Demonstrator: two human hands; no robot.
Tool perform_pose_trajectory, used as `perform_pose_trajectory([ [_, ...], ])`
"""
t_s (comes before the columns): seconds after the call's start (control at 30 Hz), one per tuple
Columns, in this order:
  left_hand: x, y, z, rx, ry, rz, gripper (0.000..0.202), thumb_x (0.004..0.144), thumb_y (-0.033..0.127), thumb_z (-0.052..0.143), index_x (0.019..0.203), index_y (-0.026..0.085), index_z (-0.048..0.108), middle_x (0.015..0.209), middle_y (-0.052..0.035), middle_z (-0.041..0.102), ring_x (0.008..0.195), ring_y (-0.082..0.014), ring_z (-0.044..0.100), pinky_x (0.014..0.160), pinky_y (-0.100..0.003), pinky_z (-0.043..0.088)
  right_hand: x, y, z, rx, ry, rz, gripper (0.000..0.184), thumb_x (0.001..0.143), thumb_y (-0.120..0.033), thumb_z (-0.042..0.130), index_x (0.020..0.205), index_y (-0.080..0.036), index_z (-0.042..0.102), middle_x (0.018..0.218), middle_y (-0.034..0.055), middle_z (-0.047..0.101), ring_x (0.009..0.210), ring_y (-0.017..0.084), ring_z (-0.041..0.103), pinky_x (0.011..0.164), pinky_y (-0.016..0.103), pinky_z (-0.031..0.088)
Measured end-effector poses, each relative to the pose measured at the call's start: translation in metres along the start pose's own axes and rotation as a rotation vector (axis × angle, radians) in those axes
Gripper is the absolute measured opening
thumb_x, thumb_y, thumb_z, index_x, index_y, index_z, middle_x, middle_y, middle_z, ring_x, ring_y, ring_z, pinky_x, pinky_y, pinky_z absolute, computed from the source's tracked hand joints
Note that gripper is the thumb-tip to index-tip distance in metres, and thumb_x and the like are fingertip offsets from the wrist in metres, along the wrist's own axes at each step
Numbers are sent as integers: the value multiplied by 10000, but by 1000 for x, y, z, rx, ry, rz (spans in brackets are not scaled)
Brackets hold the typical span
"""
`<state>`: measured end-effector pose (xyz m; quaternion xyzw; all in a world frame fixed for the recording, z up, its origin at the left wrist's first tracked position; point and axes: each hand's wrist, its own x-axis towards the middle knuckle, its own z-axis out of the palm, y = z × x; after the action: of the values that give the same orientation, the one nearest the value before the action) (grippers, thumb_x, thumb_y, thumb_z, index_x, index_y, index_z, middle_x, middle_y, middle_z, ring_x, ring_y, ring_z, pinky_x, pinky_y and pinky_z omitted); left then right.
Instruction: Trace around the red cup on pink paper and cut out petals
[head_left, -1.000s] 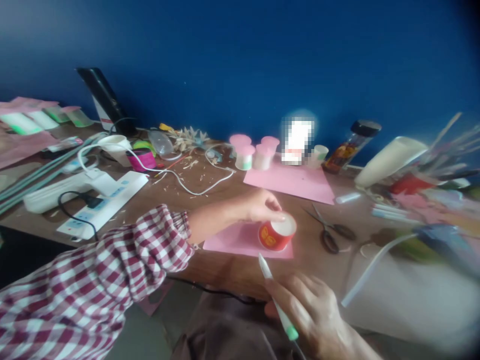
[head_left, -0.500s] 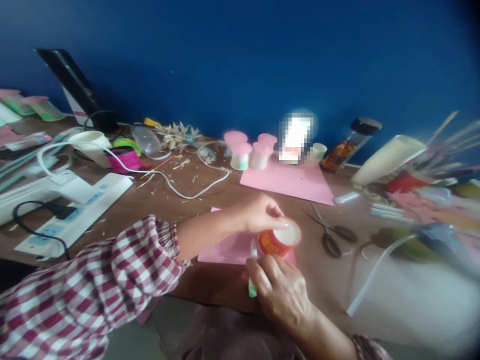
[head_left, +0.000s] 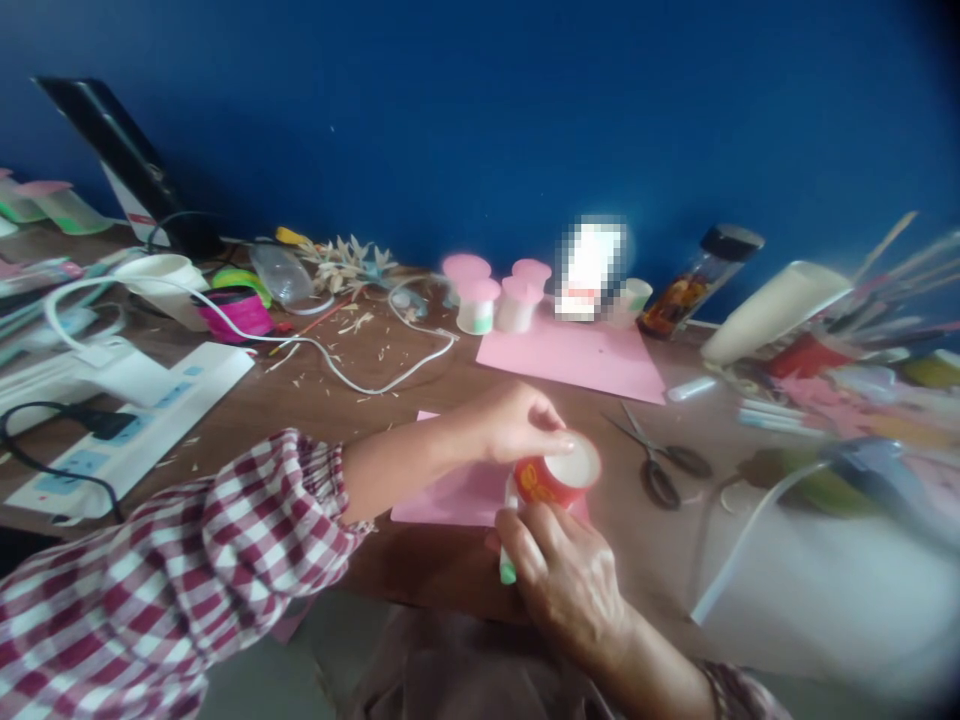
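My left hand (head_left: 521,420) holds a red paper cup (head_left: 544,482) with yellow marks and a round white end facing up; the thumb lies over its rim. In my right hand (head_left: 566,575) is a slim white marker (head_left: 508,572) with a green end, held in closed fingers against the cup's near side. My right fingers hide most of the marker and its tip. Under the cup lies a sheet of pink paper (head_left: 450,497) on the brown table (head_left: 420,565).
Open scissors (head_left: 660,475) lie right of the cup. Behind stand small pink-topped cups (head_left: 476,303) and another pink sheet (head_left: 570,358). A white power strip (head_left: 161,420) and cable (head_left: 352,385) occupy the left. Brushes, a jar (head_left: 694,280) and a lamp-like object (head_left: 874,480) crowd the right.
The whole view has shifted slightly, so things on the left sit further left and a little higher. Both hands keep nearly the same hold on the cup and marker.
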<state>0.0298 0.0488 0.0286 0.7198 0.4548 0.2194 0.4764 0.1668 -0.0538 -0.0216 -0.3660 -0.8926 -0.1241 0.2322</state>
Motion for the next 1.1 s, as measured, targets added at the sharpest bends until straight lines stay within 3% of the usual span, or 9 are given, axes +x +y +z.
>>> perform_pose_trajectory([
  [0.53, -2, 8, -5, 16, -48, -38, 327, 676, 411, 668, 891, 165, 690, 882, -71, 697, 738, -159, 610, 673, -283, 457, -3, 0, -2, -8, -4, -7, 133, 909, -239, 463, 891, -188, 584, 661, 10, 549, 568, 149, 474, 515, 279, 308],
  [0.87, 3, -7, 1, -14, -6, -18, 355, 666, 452, 674, 884, 172, 685, 881, -76, 693, 734, -165, 606, 659, -298, 455, -9, 0, -5, 5, -42, -2, 123, 898, -215, 465, 929, -182, 580, 682, 16, 548, 594, 161, 470, 514, 289, 304],
  [1.1, -1, 3, -1, -12, -16, -71, 336, 664, 424, 680, 889, 175, 682, 886, -59, 695, 775, -162, 612, 706, -292, 458, -16, 1, -6, 42, -52, 7, 149, 924, -229, 425, 960, -177, 561, 702, 16, 547, 604, 155, 464, 516, 284, 300],
])
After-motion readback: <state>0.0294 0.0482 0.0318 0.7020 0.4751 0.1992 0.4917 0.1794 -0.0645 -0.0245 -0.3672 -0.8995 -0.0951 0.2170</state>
